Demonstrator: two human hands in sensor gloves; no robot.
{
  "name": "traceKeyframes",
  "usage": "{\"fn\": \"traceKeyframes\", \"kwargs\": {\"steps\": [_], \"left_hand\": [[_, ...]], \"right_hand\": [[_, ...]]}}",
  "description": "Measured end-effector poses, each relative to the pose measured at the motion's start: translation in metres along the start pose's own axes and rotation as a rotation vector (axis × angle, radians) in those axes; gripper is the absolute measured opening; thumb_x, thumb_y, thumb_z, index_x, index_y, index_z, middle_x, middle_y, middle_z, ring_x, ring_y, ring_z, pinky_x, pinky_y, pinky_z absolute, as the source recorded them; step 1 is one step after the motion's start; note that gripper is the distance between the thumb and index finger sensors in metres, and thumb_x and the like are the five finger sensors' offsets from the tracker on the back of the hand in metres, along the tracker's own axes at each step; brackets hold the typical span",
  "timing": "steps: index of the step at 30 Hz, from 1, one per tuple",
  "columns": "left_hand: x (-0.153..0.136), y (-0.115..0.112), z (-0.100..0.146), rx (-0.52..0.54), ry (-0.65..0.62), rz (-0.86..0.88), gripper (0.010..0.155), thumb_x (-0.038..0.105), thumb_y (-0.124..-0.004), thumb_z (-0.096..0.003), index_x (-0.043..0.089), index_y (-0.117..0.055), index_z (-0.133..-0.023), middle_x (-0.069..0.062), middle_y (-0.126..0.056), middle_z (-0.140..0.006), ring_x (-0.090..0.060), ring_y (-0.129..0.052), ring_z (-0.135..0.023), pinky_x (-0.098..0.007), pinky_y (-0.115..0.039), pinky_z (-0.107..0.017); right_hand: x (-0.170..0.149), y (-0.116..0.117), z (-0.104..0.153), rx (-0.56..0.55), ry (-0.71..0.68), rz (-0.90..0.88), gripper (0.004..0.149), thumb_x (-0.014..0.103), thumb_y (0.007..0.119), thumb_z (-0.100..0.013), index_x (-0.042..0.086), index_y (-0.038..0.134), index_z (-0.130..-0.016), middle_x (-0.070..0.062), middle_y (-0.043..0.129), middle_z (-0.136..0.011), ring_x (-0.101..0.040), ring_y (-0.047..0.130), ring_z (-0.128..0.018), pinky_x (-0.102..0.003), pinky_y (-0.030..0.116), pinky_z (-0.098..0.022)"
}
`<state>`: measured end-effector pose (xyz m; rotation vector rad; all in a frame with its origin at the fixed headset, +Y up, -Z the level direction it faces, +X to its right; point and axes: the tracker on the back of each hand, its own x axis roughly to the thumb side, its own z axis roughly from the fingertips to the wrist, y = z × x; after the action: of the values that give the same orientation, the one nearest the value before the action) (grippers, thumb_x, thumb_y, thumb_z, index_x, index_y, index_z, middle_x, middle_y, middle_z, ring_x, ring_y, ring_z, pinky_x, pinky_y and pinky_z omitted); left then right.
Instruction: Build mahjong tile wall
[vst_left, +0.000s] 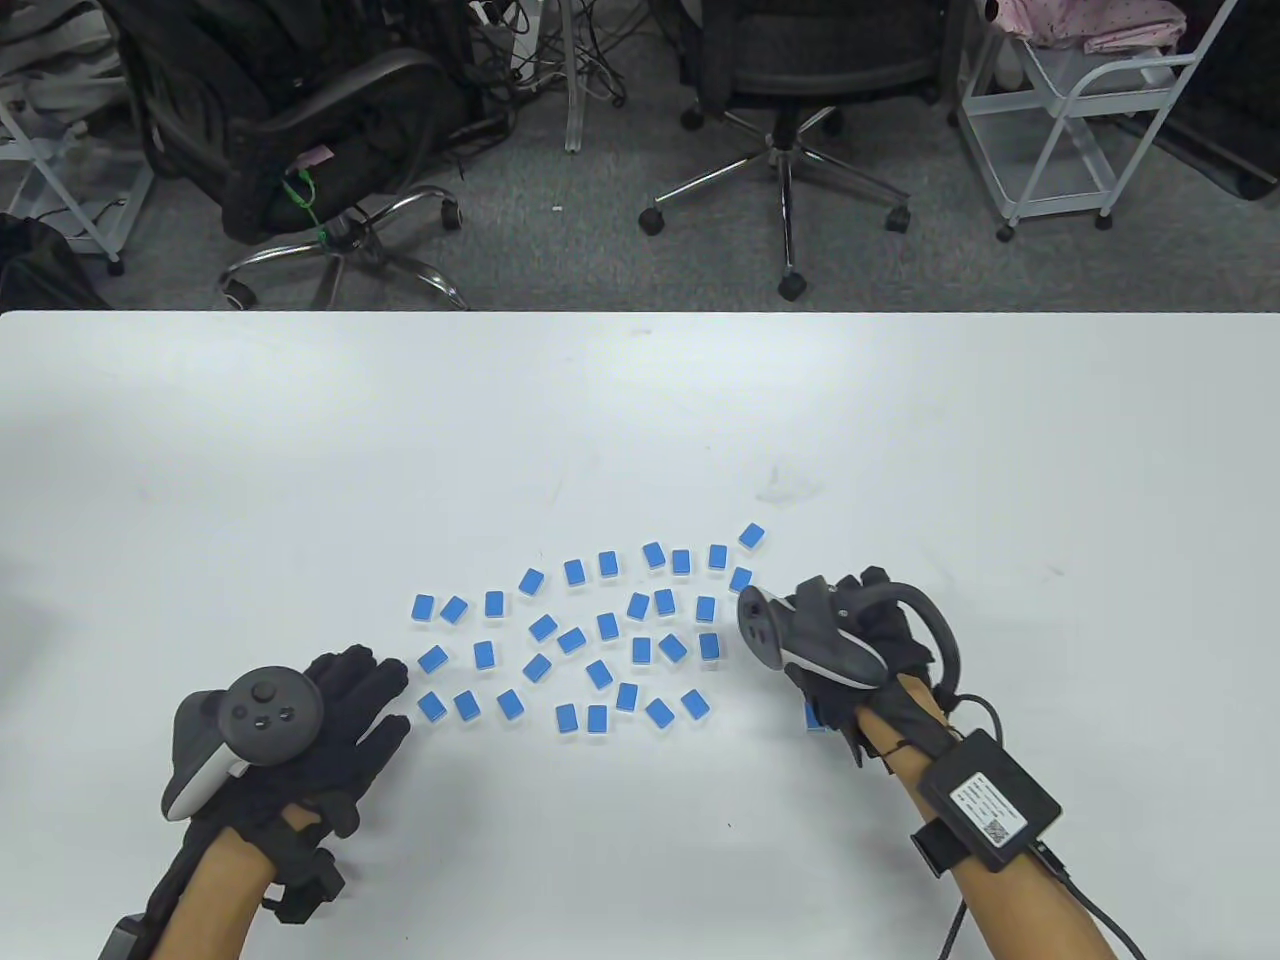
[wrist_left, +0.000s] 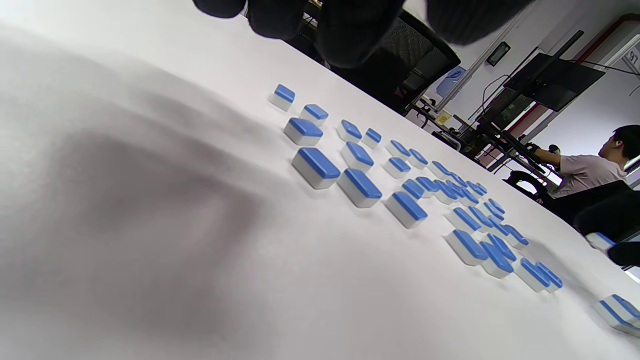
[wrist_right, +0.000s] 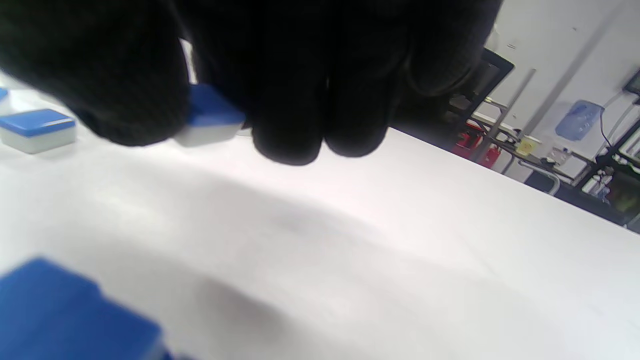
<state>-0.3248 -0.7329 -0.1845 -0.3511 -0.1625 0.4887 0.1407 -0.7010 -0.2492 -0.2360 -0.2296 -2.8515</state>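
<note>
Several blue-backed mahjong tiles (vst_left: 600, 640) lie scattered face down in the middle of the white table (vst_left: 640, 420). My left hand (vst_left: 350, 700) lies flat at their left end, fingers straight and pointing at the nearest tile (vst_left: 432, 706) without touching it. Its fingertips (wrist_left: 350, 30) hang over the same tiles (wrist_left: 360, 187) in the left wrist view. My right hand (vst_left: 850, 650) is at the right end of the scatter. Its thumb and curled fingers (wrist_right: 285, 120) pinch one tile (wrist_right: 210, 117). Another tile (vst_left: 815, 717) lies just under that wrist, seen close up as a blue tile (wrist_right: 65, 310).
Two black office chairs (vst_left: 780, 90) and a white wire cart (vst_left: 1080, 120) stand on the floor beyond the table's far edge. A seated person (wrist_left: 590, 170) shows far off in the left wrist view. Bare tabletop lies beyond and to both sides of the tiles.
</note>
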Motion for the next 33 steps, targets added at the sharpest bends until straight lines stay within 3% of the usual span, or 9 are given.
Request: {"fn": "traceKeyframes", "kwargs": {"steps": [3,8,10,20,23,33], "left_hand": [[0.0,0.0,-0.001,0.001,0.002,0.002,0.068,0.059,-0.057,-0.051,0.032,-0.048,-0.112,-0.006,-0.031,-0.121,-0.038,-0.026,-0.112,-0.067,-0.027,-0.077],[-0.001,-0.003,-0.001,-0.01,0.013,0.007,0.068,0.059,-0.057,-0.0511,0.031,-0.048,-0.113,-0.006,-0.031,-0.121,-0.038,-0.026,-0.112,-0.067,-0.027,-0.077],[-0.002,-0.004,0.0,-0.015,0.017,0.01,0.068,0.059,-0.057,-0.0511,0.031,-0.048,-0.112,-0.006,-0.031,-0.121,-0.038,-0.026,-0.112,-0.067,-0.027,-0.077],[-0.003,-0.006,-0.002,-0.025,0.034,0.019,0.068,0.059,-0.057,-0.0511,0.031,-0.048,-0.112,-0.006,-0.031,-0.121,-0.038,-0.026,-0.112,-0.067,-0.027,-0.077],[-0.003,-0.006,-0.001,-0.029,0.034,0.018,0.068,0.059,-0.057,-0.051,0.031,-0.048,-0.113,-0.006,-0.031,-0.121,-0.038,-0.026,-0.112,-0.067,-0.027,-0.077],[-0.003,-0.006,0.0,-0.029,0.031,0.015,0.068,0.058,-0.057,-0.0511,0.031,-0.049,-0.112,-0.006,-0.032,-0.121,-0.038,-0.027,-0.112,-0.067,-0.027,-0.077]], "right_hand": [[-0.025,0.012,0.022,-0.002,-0.009,-0.027,0.056,0.049,0.088,-0.032,0.027,0.078,-0.083,-0.003,0.087,-0.092,-0.034,0.081,-0.091,-0.063,0.056,-0.074],[-0.024,0.038,0.037,-0.018,-0.041,-0.071,0.057,0.049,0.088,-0.031,0.028,0.078,-0.082,-0.006,0.072,-0.105,-0.035,0.068,-0.101,-0.067,0.048,-0.075],[-0.02,0.041,0.037,0.037,-0.071,-0.062,0.057,0.049,0.088,-0.031,0.027,0.077,-0.083,-0.006,0.07,-0.106,-0.036,0.066,-0.101,-0.068,0.046,-0.076],[-0.006,0.049,0.036,0.027,-0.1,0.035,0.058,0.049,0.088,-0.031,0.028,0.077,-0.083,-0.004,0.072,-0.105,-0.034,0.069,-0.1,-0.067,0.048,-0.076],[-0.008,0.051,0.037,0.032,-0.091,0.033,0.064,0.051,0.089,-0.029,0.028,0.073,-0.087,-0.004,0.07,-0.106,-0.035,0.069,-0.1,-0.067,0.048,-0.075],[-0.009,0.05,0.038,0.032,-0.094,0.022,0.059,0.048,0.09,-0.029,0.028,0.078,-0.084,-0.003,0.074,-0.103,-0.034,0.072,-0.098,-0.066,0.05,-0.075]]}}
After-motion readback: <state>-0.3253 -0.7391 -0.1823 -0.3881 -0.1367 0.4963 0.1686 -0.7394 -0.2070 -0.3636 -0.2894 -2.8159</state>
